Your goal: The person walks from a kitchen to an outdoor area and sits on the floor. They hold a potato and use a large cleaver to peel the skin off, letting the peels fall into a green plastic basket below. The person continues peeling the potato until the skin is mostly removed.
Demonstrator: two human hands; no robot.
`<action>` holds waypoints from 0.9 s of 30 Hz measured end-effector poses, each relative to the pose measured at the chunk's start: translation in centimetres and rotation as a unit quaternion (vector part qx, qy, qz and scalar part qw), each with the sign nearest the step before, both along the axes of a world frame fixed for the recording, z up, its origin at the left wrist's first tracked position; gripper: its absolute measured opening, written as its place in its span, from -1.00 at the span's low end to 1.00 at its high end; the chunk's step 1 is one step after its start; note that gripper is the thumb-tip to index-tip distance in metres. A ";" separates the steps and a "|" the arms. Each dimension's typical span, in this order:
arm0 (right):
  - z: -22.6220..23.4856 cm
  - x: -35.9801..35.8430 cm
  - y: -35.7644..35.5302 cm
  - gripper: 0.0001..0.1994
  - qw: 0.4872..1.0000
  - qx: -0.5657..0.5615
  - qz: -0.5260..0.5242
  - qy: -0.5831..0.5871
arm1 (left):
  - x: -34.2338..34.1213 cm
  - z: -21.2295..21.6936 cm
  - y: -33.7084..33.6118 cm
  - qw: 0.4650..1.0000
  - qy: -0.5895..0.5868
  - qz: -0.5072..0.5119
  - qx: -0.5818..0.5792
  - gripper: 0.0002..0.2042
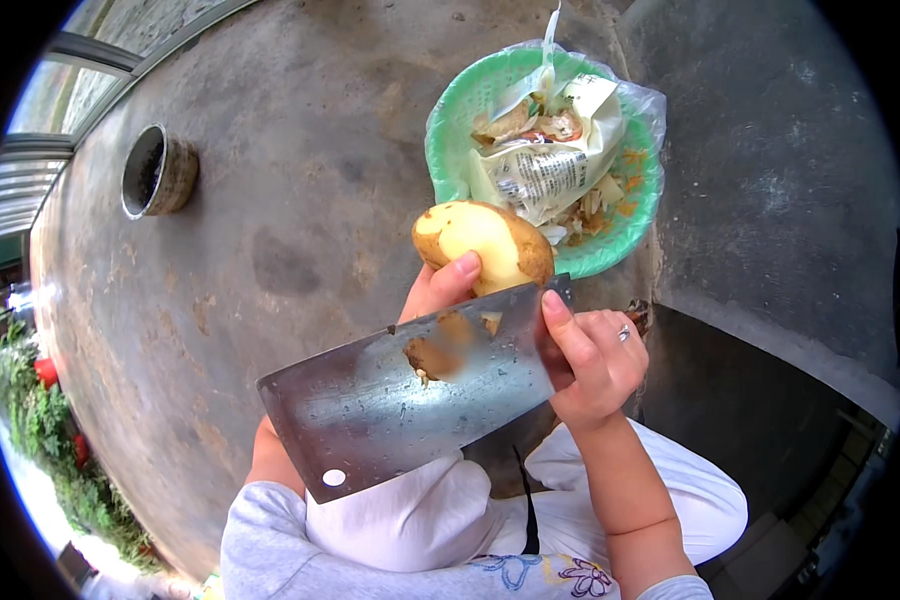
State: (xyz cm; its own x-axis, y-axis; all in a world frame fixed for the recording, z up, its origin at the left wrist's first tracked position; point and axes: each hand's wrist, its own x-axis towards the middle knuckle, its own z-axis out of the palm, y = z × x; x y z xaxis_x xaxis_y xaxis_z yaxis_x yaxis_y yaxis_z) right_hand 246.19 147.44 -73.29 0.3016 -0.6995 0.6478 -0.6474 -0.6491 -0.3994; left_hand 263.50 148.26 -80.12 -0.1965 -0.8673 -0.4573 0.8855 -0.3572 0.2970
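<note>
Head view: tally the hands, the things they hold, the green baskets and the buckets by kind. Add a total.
Hands: 2 (left hand, right hand)
Potato: 1
Cleaver: 1
Green basket: 1
Bucket: 1
Total: 6

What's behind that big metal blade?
Above the blade, part of the left hand shows, its thumb on a partly peeled potato. The left forearm shows beyond the blade's left edge. The stretch between, and anything else behind, is covered.
</note>
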 end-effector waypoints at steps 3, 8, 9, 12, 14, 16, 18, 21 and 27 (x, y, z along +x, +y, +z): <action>0.1 -0.1 0.0 -0.48 1.000 0.004 0.005 0.004 | 0.2 -0.1 -0.2 1.000 0.006 -0.010 -0.008 -0.41; 0.3 -0.1 0.0 -0.48 1.000 0.026 0.004 -0.012 | 0.6 0.0 -0.4 1.000 0.010 -0.019 -0.021 -0.42; 0.2 -0.3 0.0 -0.48 0.999 0.033 0.003 -0.013 | 0.7 -0.2 -0.4 0.999 0.013 -0.022 -0.021 -0.42; 0.0 -0.7 0.0 -0.50 0.999 0.044 -0.020 -0.005 | 0.8 -0.7 -0.3 0.999 0.017 -0.028 -0.025 -0.42; -0.2 -1.0 0.0 -0.51 0.997 0.063 -0.032 -0.009 | 0.9 -1.2 -0.3 0.999 0.015 -0.029 -0.033 -0.42; -0.4 -1.3 -0.1 -0.51 0.996 0.076 -0.037 -0.013 | 0.9 -1.4 -0.4 0.998 0.009 -0.031 -0.050 -0.42; -0.7 -1.4 -0.4 -0.52 0.996 0.082 -0.034 -0.020 | 1.1 -1.3 -0.6 0.996 0.007 -0.036 -0.087 -0.41; -1.6 -1.6 -0.5 -0.52 0.995 0.080 -0.049 -0.024 | 2.3 -0.4 -0.7 0.993 0.009 -0.076 -0.091 -0.39; -2.3 -2.7 -1.6 -0.63 0.978 0.150 -0.107 -0.099 | 1.8 4.5 -0.7 0.991 -0.024 0.008 -0.135 -0.30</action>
State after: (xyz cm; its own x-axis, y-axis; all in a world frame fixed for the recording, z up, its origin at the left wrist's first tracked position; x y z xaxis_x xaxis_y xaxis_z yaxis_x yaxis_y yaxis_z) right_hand 243.44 145.85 -75.55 0.0168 -0.9007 0.4342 -0.6458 -0.3413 -0.6830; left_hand 265.26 147.60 -75.57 -0.1660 -0.9620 -0.2167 0.8727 -0.2457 0.4219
